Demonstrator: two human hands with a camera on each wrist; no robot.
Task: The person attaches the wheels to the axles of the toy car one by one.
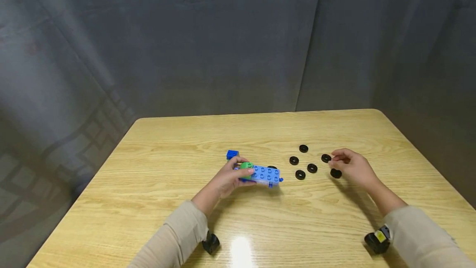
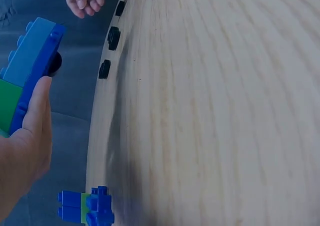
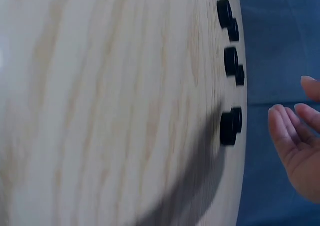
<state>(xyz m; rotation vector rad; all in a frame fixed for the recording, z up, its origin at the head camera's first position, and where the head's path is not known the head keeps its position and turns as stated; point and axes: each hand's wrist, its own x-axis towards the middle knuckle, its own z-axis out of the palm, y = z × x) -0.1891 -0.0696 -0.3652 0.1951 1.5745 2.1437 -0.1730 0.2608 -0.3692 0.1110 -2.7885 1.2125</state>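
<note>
My left hand (image 1: 231, 178) grips a toy block vehicle (image 1: 265, 174), holding it off the table with the thumb on its green end. Light blue studded bricks and a darker blue base (image 2: 37, 68) make up its length. A black wheel (image 2: 55, 64) shows on one side of that base. Over the black wheels at the right hovers my right hand (image 1: 355, 171), its fingers bent a little and holding nothing. Nearest to it are one wheel (image 1: 326, 158) by the fingertips and another wheel (image 1: 336, 173) below the hand. The right wrist view shows this hand (image 3: 300, 141) raised above the tabletop.
Several more black wheels lie between the hands, among them a far wheel (image 1: 303, 148) and a near wheel (image 1: 300, 175). Beyond the left hand stands a small blue and green block piece (image 1: 232, 154). A grey curtain (image 1: 223, 53) hangs behind the wooden table (image 1: 178, 135).
</note>
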